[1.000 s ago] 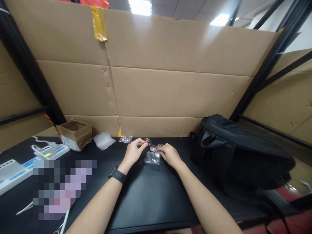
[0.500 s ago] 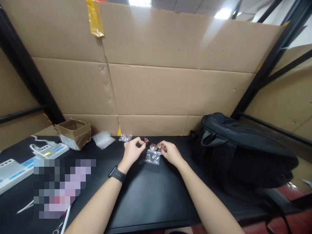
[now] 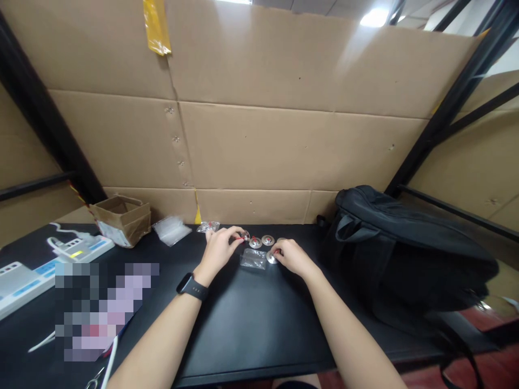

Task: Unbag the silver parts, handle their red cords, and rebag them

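My left hand [image 3: 222, 248], a dark watch on its wrist, pinches a shiny finger cymbal [image 3: 246, 235] with a red loop, tilted up from the black table. Between thumb and fingers my right hand [image 3: 292, 256] grips a silver finger cymbal [image 3: 271, 259], held low over the tabletop. Two more silver discs, a left disc [image 3: 255, 243] and a right disc [image 3: 268, 240], lie between my hands with red at their centres. Another disc is mostly hidden behind my right hand. A clear plastic bag [image 3: 253, 260] rests just in front of the discs.
Further left lie a small clear packet [image 3: 208, 227] with something red inside, clear plastic sleeves [image 3: 172, 230] and an open cardboard box [image 3: 124, 219]. A power strip [image 3: 95, 248] stands at far left. The black backpack [image 3: 409, 254] fills the right, and a cardboard wall [image 3: 251, 156] rises behind.
My right hand has shifted slightly right and toward me with a cymbal, uncovering the disc behind it. My left hand still holds its cymbal, now turned more to show its face.
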Action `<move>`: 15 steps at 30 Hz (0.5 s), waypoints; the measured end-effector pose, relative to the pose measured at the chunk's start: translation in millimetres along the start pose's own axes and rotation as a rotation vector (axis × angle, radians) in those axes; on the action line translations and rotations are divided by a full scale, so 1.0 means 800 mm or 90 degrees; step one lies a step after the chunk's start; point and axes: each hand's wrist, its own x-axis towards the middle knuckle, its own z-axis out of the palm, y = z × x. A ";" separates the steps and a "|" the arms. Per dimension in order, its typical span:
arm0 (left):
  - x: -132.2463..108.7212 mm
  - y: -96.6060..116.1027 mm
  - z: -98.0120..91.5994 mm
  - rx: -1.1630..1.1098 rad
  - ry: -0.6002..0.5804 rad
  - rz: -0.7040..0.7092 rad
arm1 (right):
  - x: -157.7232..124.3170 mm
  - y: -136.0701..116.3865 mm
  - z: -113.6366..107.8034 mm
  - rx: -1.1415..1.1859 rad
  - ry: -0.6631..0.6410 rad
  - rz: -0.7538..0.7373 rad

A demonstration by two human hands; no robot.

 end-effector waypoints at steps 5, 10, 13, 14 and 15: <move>0.000 -0.003 -0.002 0.042 -0.003 0.040 | 0.000 -0.001 0.001 -0.024 -0.011 0.018; -0.001 0.003 -0.005 0.058 0.005 0.058 | 0.000 -0.009 0.001 -0.088 -0.004 0.053; -0.002 0.008 -0.008 0.081 0.036 0.073 | -0.003 -0.011 -0.001 -0.111 0.004 0.044; -0.003 0.009 -0.008 0.091 0.047 0.080 | -0.003 -0.011 -0.003 -0.113 0.011 0.037; -0.004 0.011 -0.008 0.100 0.057 0.087 | -0.004 -0.011 -0.004 -0.106 0.026 0.029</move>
